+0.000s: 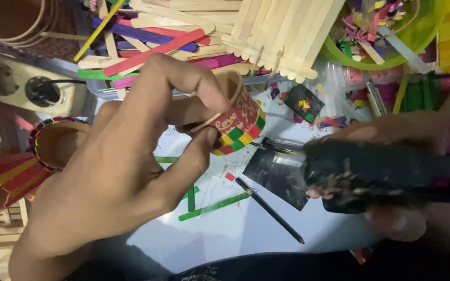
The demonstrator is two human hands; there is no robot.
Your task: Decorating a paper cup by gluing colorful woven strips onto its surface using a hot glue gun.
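Observation:
My left hand [126, 156] holds a small round cardboard cup [238, 112] between thumb and fingers, tilted on its side. The cup is wrapped in red paper with a band of small red, yellow and green squares. My right hand [391, 208] grips a black hot glue gun [386, 174], its nozzle [274, 145] pointing left at the base of the cup. Both are held above a white work surface [246, 229].
Coloured and plain craft sticks [152, 36] pile at the top, with a glued stick panel [282, 31]. A green bowl [417, 36] holds paper scraps. A power strip [22, 83], another decorated cup [58, 140], a black pencil [269, 208], green sticks [214, 205] and black card [277, 174] lie around.

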